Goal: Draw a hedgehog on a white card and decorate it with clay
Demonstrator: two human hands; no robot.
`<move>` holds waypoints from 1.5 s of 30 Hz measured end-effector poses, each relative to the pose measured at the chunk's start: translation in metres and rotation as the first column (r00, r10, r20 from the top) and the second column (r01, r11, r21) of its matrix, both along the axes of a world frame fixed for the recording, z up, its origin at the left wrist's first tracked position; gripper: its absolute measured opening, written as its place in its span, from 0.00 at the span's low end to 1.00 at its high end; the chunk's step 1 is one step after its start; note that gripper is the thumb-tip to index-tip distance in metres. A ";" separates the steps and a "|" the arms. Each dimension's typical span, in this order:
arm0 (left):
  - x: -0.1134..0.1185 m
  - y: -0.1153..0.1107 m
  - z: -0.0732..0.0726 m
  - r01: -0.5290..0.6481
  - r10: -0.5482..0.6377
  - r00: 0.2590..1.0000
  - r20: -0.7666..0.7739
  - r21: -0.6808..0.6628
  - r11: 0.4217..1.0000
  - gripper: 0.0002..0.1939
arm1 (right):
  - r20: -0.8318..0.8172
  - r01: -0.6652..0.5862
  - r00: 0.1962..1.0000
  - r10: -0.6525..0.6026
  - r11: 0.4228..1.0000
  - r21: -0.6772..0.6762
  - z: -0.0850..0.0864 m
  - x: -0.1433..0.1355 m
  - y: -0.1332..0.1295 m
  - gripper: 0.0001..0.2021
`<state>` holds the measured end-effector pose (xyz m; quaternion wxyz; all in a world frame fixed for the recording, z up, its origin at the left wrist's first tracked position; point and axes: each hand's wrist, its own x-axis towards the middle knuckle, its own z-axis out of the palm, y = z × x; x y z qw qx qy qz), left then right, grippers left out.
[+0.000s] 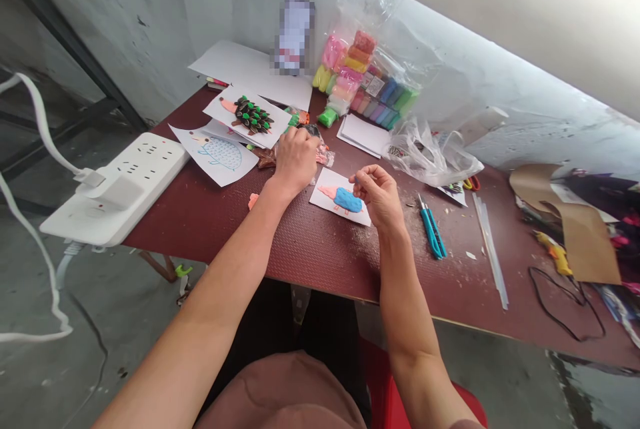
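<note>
A small white card [324,204] lies on the table before me, bearing a hedgehog shape with a blue clay body [347,200] and a pink clay head [327,191]. My right hand [381,197] hovers over the card's right side, thumb and fingers pinched together; a tiny dark bit may show at the tips. Beyond the card, my left hand [296,157] reaches down with curled fingers among plastic-wrapped clay pieces [324,154]; its fingertips are hidden. A brown clay packet [267,158] sits to its left. Pink clay [253,201] lies nearer the table edge.
Left stand a seed-covered hedgehog card [253,116], a hedgehog drawing [219,152] and a power strip [117,182]. Bagged coloured clay [370,82] and a pixelated phone-like shape [294,32] are behind. Right lie a teal cutter [433,229], glue sticks [490,249] and a yellow glue gun [555,252].
</note>
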<state>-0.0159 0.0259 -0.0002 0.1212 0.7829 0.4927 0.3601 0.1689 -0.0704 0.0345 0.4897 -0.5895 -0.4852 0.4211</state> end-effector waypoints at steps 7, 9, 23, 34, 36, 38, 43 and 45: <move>0.014 -0.008 0.009 0.198 -0.198 0.980 -0.029 -0.026 0.980 0.13 | 0.020 0.033 0.999 -0.034 0.999 0.032 -0.002 0.007 -0.004 0.17; 0.020 -0.012 0.007 0.290 -0.292 0.954 -0.073 -0.041 0.956 0.13 | 0.052 0.048 0.997 -0.049 0.999 0.019 -0.004 0.010 -0.006 0.16; 0.027 -0.020 0.002 0.406 -0.431 0.866 -0.254 -0.144 0.902 0.15 | 0.466 0.103 0.878 -0.111 0.994 0.042 -0.029 0.027 -0.006 0.08; 0.026 -0.017 -0.005 0.429 -0.443 0.861 -0.251 -0.111 0.896 0.14 | 0.587 0.027 0.800 -0.123 0.985 0.170 -0.036 0.018 -0.002 0.04; 0.026 -0.017 -0.005 0.439 -0.452 0.854 -0.256 -0.111 0.892 0.15 | 0.606 0.019 0.787 -0.113 0.987 0.160 -0.037 0.018 -0.002 0.04; 0.025 -0.017 -0.003 0.447 -0.461 0.844 -0.274 -0.115 0.887 0.15 | 0.631 0.020 0.767 -0.116 0.987 0.158 -0.038 0.018 -0.001 0.05; 0.026 -0.018 -0.002 0.441 -0.459 0.830 -0.317 -0.131 0.888 0.14 | 0.687 -0.015 0.722 -0.084 0.990 0.137 -0.039 0.022 -0.003 0.06; 0.026 -0.018 -0.002 0.439 -0.457 0.827 -0.327 -0.131 0.889 0.14 | 0.715 -0.034 0.696 -0.074 0.990 0.136 -0.039 0.023 -0.004 0.08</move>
